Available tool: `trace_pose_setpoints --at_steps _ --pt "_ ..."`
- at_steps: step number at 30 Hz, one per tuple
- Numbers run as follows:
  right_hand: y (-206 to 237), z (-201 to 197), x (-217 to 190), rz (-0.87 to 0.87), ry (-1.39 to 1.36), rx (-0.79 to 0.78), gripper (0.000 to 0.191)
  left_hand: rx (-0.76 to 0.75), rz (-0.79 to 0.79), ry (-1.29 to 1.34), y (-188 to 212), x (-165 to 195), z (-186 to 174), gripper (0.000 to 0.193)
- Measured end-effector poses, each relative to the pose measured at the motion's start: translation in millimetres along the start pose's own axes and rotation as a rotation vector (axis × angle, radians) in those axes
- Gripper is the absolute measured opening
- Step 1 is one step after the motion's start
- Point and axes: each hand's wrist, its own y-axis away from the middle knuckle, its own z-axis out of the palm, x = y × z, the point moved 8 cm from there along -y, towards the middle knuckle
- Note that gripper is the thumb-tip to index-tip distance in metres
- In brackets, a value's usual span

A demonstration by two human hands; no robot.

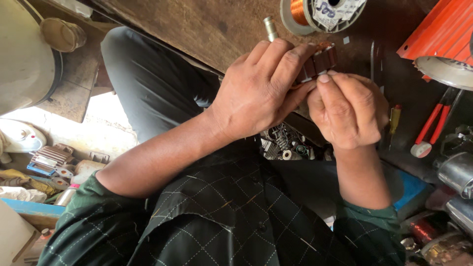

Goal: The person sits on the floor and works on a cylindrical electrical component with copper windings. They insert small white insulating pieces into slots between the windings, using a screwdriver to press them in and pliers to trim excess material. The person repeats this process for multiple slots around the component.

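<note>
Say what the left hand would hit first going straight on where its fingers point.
The wound armature that the left hand touches; beyond it, probably the copper wire spool, though depth is unclear.

A single head-mounted camera looks steeply down from the person's own viewpoint, close above both hands. The view faces the lap and the tabletop (pixel 207 29) edge, with floor clutter at the frame's sides.

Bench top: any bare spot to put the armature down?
Bare wood left of the wire spool, above the left hand. A dark strip runs between the armature and the orange box. Crowded right of the right hand: pliers, screwdriver, metal cylinders.
</note>
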Motion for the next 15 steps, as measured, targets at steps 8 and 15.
trace_pose_setpoints --at_steps 8,15 --pt "-27 -5 3 0.056 -0.084 -0.315 0.011 0.032 0.11 -0.009 4 -14 4 0.051" --pt "-12 -6 -3 0.323 -0.344 -0.199 0.018 -0.048 0.334 0.073 5 -18 -31 0.048"
